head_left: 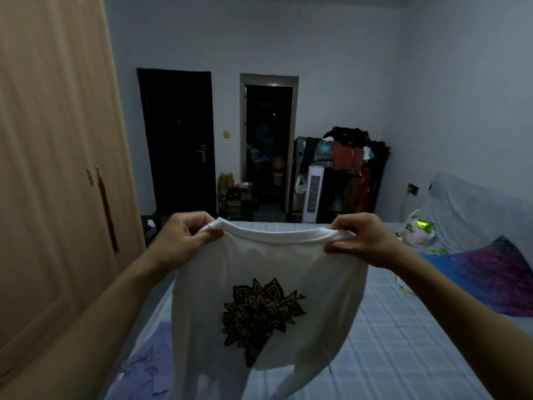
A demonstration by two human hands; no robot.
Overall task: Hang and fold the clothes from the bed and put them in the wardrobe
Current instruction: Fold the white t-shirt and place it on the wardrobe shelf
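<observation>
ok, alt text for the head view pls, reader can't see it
Two hands, left hand and right hand, hold up a white T-shirt with a dark floral print by its neckline above a bed. A closed wardrobe stands left; a blue garment lies below.

Both arms are raised and extended forward, bare to the visible length, forearms converging slightly toward the middle. The left hand [184, 236] is held at chest height, fingers curled under and thumb pressed on top, pinching one shoulder of the white T-shirt [259, 298]. The right hand [357, 239] sits level with it, well apart, knuckles outward, fingers folded and thumb beneath, pinching the opposite shoulder. Wrists are roughly straight. The collar edge is stretched taut between the two grips.
</observation>
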